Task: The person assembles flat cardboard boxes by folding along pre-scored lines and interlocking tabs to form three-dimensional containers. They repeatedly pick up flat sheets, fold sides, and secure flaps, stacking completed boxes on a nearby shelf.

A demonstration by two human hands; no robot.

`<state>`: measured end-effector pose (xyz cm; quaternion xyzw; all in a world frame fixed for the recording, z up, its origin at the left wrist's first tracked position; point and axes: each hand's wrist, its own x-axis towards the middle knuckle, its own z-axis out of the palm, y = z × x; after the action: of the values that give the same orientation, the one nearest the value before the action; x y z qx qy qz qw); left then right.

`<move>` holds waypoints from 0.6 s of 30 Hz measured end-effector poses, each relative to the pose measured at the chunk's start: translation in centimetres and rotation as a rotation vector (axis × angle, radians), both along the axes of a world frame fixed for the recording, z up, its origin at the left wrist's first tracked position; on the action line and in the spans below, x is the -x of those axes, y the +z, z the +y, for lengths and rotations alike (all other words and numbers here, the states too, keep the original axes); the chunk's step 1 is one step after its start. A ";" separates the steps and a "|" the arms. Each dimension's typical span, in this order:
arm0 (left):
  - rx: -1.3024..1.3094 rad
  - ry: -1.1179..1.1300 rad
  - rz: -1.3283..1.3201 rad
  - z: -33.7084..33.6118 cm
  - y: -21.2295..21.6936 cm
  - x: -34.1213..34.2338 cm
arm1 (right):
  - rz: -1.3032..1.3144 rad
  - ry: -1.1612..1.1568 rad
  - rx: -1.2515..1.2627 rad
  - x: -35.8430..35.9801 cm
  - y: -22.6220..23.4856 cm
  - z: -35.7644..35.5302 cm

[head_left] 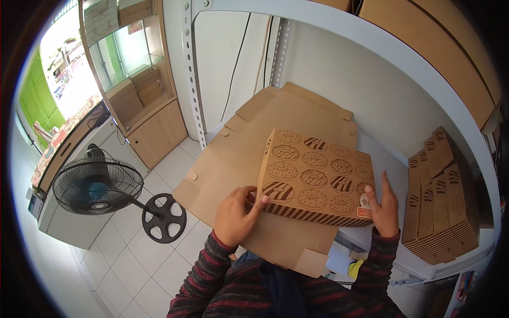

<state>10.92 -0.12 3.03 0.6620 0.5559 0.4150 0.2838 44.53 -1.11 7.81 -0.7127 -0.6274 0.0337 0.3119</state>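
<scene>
A closed brown cardboard doughnut box (313,175), printed with doughnuts on its lid and stripes along its front side, lies on large flattened cardboard sheets (228,153). My left hand (236,214) grips its near left corner, thumb on the lid edge and fingers curled at the side. At the near right corner is my right hand (385,211). Its thumb touches the lid beside a small white-and-orange sticker (364,206), while the index finger stretches out past the box edge. Some of the right fingers are hidden.
More printed doughnut boxes (437,206) are stacked at the right. A white metal rack frame (339,26) arches over, with large cartons (435,47) on top. On the left stand a black fan (98,185) and a wooden glass cabinet (154,116).
</scene>
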 end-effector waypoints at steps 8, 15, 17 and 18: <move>0.078 -0.181 -0.461 0.6 -1.5 -0.4 | 0.740 0.353 -0.015 -0.3 -3.6 -0.5; 0.086 -0.218 -0.782 0.7 1.0 1.6 | 1.452 0.408 0.063 -1.4 -4.0 -2.9; 0.018 -0.359 -0.865 1.0 1.1 1.8 | 1.614 0.371 -0.003 -1.7 -4.6 -3.2; 0.012 -0.348 -0.839 0.9 1.1 1.7 | 1.722 0.351 -0.045 -2.1 -4.7 -3.3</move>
<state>9.25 0.78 4.13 0.5183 0.2759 0.5903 0.5539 46.66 -4.42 3.09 -0.3266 -0.2754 0.5945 0.6812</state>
